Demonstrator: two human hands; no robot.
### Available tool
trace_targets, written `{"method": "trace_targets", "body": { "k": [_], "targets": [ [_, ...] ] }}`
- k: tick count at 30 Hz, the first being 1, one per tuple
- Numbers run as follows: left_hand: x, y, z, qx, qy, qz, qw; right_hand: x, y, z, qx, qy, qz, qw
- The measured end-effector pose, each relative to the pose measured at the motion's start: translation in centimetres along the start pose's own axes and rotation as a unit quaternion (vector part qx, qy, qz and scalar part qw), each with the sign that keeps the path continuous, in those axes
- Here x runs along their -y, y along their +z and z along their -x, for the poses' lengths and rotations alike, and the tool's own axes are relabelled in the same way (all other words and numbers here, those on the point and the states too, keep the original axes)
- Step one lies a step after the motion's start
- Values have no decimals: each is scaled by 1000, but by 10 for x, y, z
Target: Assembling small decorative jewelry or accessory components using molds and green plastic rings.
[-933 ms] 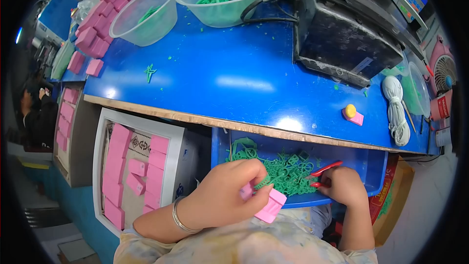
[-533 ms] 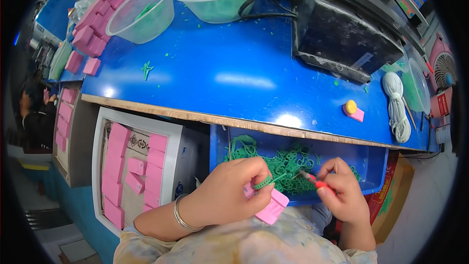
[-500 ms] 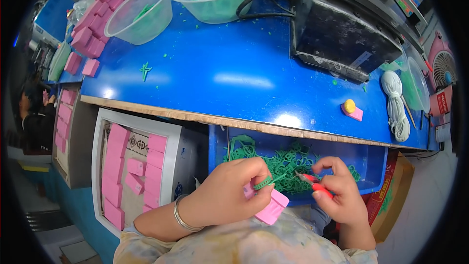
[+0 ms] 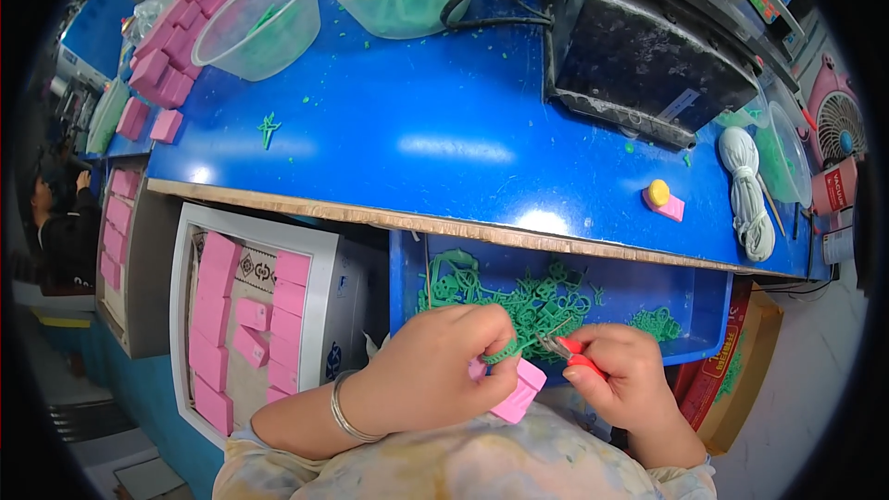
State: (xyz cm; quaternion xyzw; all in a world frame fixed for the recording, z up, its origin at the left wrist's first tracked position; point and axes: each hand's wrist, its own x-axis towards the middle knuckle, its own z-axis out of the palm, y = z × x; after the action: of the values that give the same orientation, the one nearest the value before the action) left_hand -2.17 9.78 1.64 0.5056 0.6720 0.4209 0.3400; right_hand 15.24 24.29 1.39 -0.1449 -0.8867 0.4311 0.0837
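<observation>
My left hand (image 4: 449, 361) pinches a small green plastic piece (image 4: 500, 352) between thumb and forefinger. A pink block (image 4: 519, 393) shows under and beside those fingers; whether the hand grips it or it rests on my lap I cannot tell. In my right hand (image 4: 622, 375) is a pair of red-handled nippers (image 4: 576, 354), its metal jaws close to the green piece. Just beyond both hands, a blue tray (image 4: 699, 301) below the tabletop holds a tangle of green plastic bits (image 4: 528, 306).
On the blue table (image 4: 370, 130) stand two clear bowls (image 4: 269, 37) with green parts, a black machine (image 4: 648, 56), a coil of white cord (image 4: 745, 190) and a yellow-topped pink piece (image 4: 659, 196). Pink blocks (image 4: 213, 315) fill a white box at left. A person (image 4: 69, 231) sits far left.
My right hand has moved left and slightly down, bringing the nippers' jaws to the green piece, and its fingers have closed further round the handles. My left hand has hardly moved.
</observation>
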Motion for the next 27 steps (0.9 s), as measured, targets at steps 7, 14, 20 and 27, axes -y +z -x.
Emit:
{"method": "trace_targets", "body": {
  "k": [7, 14, 20, 27],
  "targets": [
    [2, 3, 0, -27, 48, -58, 997, -24, 8, 0, -79, 87, 206, 972],
    [0, 6, -3, -11, 47, -45, 998, -29, 16, -10, -116, -34, 149, 981],
    [-9, 6, -9, 39, 29, -50, 998, -10, 13, -22, -9, -140, -78, 987],
    [1, -2, -9, 95, -132, 473, 866, -8, 21, -10, -261, -15, -387, 884]
  ]
}}
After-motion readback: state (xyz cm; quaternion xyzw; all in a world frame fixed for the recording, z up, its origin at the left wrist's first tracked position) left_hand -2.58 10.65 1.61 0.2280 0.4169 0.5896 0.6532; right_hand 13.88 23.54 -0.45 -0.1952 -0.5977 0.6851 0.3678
